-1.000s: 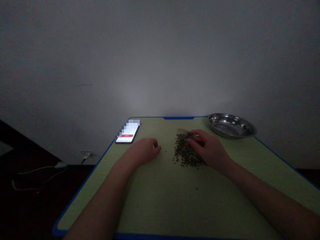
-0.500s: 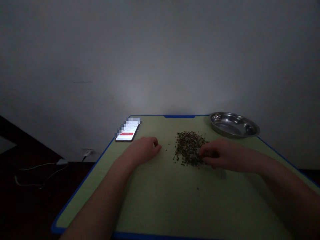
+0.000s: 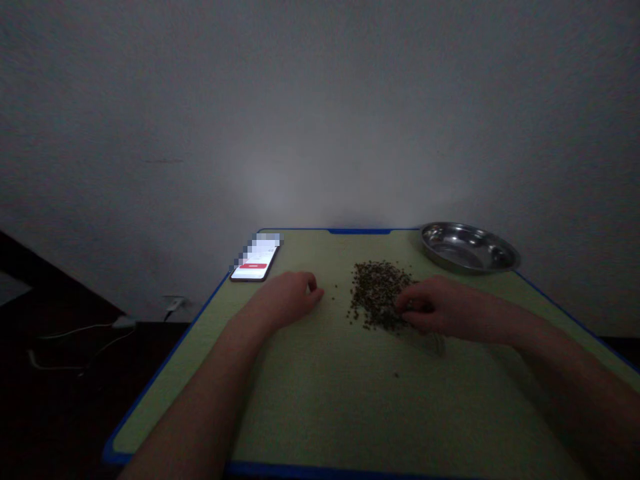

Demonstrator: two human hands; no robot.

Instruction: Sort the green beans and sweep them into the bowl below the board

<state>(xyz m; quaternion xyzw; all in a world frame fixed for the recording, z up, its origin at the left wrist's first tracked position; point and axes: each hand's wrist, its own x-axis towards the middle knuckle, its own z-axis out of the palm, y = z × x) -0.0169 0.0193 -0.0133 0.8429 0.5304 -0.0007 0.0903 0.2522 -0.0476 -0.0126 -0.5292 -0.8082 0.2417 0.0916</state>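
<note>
A loose pile of small dark grains, perhaps beans or seeds (image 3: 377, 290), lies on the light green tabletop (image 3: 310, 400). My right hand (image 3: 425, 305) is at the pile's right side, thumb and fingers pinched together at the grains. What is between those fingertips is too small and dark to make out. Under and in front of that hand shows a faint see-through object (image 3: 433, 343), whose kind I cannot tell. Left of the pile, my left hand (image 3: 293, 297) rests on the table with curled fingers and nothing visible in it. Stray grains (image 3: 333, 298) lie beside its fingertips.
A shiny oval metal dish (image 3: 467, 250) stands at the table's back right corner. At the back left lies a phone (image 3: 255, 259) with a lit screen. A single grain (image 3: 397, 375) lies nearer the front. Behind is a wall (image 3: 320, 133); a socket with cables (image 3: 175, 305) is at left.
My right hand has shifted slightly left and up at the pile, and more of the see-through object shows below it. My left hand stays in place.
</note>
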